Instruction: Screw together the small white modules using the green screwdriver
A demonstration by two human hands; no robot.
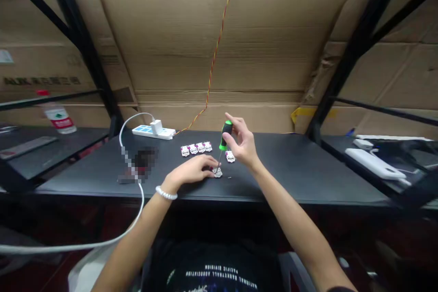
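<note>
Upright in my right hand (243, 145) is a screwdriver (226, 134) with a black and green handle, its fingers closed round the grip. The thin shaft points down onto a small white part (217, 172) lying on the black table. My left hand (195, 169) pinches that part at its left side and keeps it against the tabletop. Just behind, near the screwdriver, lies a similar white and purple part (230, 157). Several more such parts (196, 148) stand in a row beyond my left hand. A tiny metallic piece (229, 177), perhaps a screw, lies to the right.
A white power strip (143, 131) with a plugged-in charger (156, 127) lies at the back left; its white cable (141, 200) loops past my left arm. Cardboard (219, 54) walls the back. Black metal posts (328, 96) flank the table (308, 169). A blurred-out item (143, 162) sits left.
</note>
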